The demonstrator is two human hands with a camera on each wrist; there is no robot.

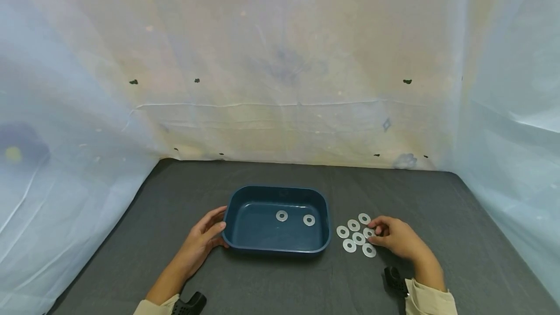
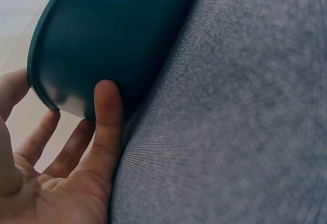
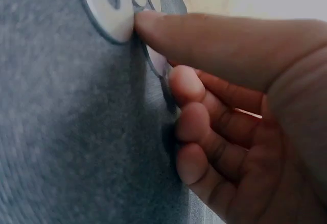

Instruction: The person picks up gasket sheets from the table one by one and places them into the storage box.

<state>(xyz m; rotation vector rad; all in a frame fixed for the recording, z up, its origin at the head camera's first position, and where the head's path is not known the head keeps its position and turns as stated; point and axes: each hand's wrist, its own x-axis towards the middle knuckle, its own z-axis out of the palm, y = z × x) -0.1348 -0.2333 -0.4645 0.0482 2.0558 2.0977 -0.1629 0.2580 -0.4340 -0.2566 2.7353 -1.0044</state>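
A dark blue rectangular tray (image 1: 275, 251) stands mid-table with two flat metal washers (image 1: 282, 216) inside, apart from each other. My left hand (image 1: 203, 237) rests against the tray's left end. In the left wrist view its fairly straight fingers (image 2: 108, 106) touch the outer wall, spread along it. Right of the tray, several more washers (image 1: 349, 245) lie loosely grouped on the cloth. My right hand (image 1: 395, 237) is at their right side, thumb and index finger pinching the edges of one washer (image 1: 369, 233). The other fingers curl in, and the thumb covers part of that washer in the right wrist view.
A dark grey cloth (image 1: 280, 281) covers the table. Pale patterned sheeting (image 1: 280, 62) hangs behind and along both sides. Black wrist devices (image 1: 190, 304) sit at both cuffs, close to the cloth.
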